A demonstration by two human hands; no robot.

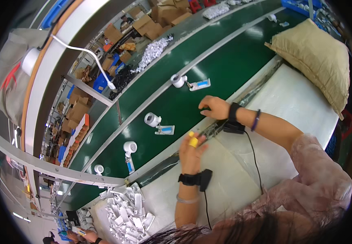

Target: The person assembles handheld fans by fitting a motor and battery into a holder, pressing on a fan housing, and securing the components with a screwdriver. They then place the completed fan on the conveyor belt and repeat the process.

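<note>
My left hand (190, 155) is raised over the near edge of the belt, palm up, its fingers apart; yellow wrapping (193, 140) covers part of a finger. Farther right, my right hand (215, 108) hovers at the belt's edge with fingers loosely bent, and nothing shows in it. Closest to the hands on the green conveyor belt (184, 112) are two white lamp-like units with round heads, one (152, 120) left of my left hand and another (177, 80) beyond my right. Each is joined to a small white plate with a blue strip, such as this plate (200, 84).
More such units (130, 147) stand along the belt to the left. White plastic parts (129, 213) are heaped on the pale worktable (233, 171). A stuffed tan sack (312, 61) lies at right. A metal frame (82, 175) crosses the left; another person's hands (89, 235) show below.
</note>
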